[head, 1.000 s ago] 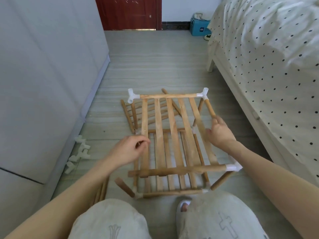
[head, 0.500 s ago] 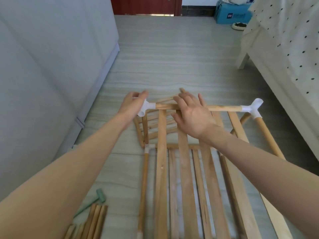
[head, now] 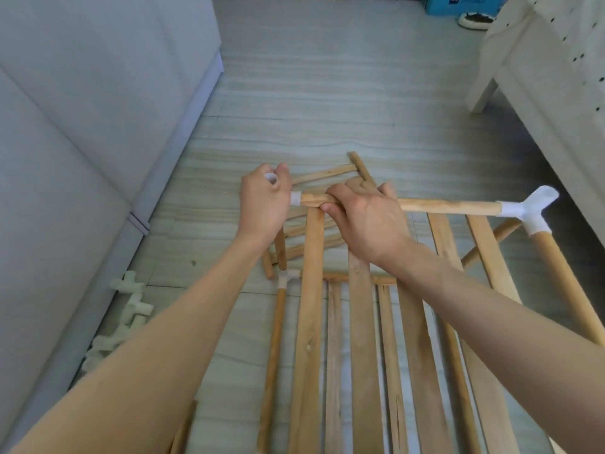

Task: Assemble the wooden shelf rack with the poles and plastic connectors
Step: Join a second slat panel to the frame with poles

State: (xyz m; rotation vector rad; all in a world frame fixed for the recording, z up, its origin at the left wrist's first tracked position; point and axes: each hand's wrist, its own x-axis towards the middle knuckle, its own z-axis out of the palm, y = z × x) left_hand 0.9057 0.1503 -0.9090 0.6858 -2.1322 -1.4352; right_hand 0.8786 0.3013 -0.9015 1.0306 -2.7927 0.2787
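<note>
White plastic, a corner connector (head: 294,198), sits on the left end of the top cross pole (head: 448,206) of the slatted shelf (head: 360,322). The left hand (head: 263,204) wraps it with curled fingers, so only one open socket shows at the top of the fist and a collar shows at the pole. The right hand (head: 366,221) grips the same pole just beside that collar, fingers over the top and thumb beneath, bracing it. At the pole's far end a second corner connector (head: 532,209) already joins it to a side pole (head: 566,283) running toward the viewer.

The step in hand looks like seating the left corner piece on the rail. Next, that corner probably needs its own pole; a short pole (head: 280,249) stands just below the fist, though whether it is already in the connector is hidden. Pressing it home would call for aligning socket and pole, then pushing along the axis.

Spare connectors (head: 131,309) lie on the floor (head: 327,93) by the grey cabinet (head: 82,126), and another slatted panel (head: 314,231) lies beneath.
</note>
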